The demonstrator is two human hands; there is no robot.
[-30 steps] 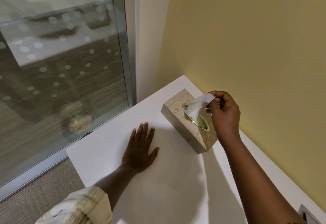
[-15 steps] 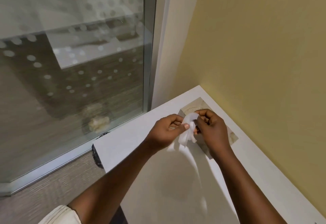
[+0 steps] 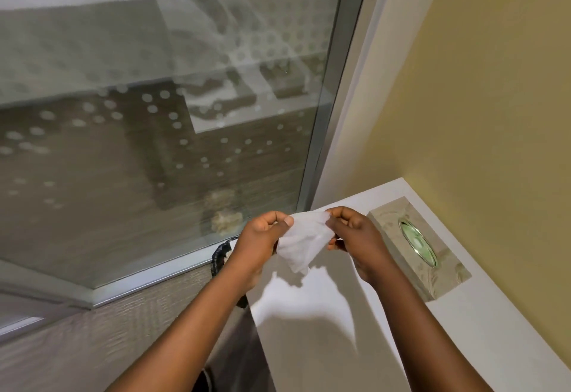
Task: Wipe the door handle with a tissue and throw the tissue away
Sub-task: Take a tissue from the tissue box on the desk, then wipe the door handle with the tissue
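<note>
A white tissue (image 3: 304,242) hangs spread between both hands above the near-left corner of the white table (image 3: 482,339). My left hand (image 3: 262,237) pinches its left top corner and my right hand (image 3: 355,234) pinches its right top corner. The beige patterned tissue box (image 3: 438,271) with a green oval slot lies on the table to the right of my right hand, against the yellow wall. No door handle is in view.
A glass panel (image 3: 154,113) with frosted dots and a metal frame (image 3: 327,107) fills the left side. A yellow wall (image 3: 479,82) runs along the right. A dark object (image 3: 221,255) pokes out beside the table's left edge, partly hidden by my left arm.
The tissue came out of the box, my left hand lifted off the table and joined the right, and both hands moved left with the tissue, now spread wider. The view swung left and up.
</note>
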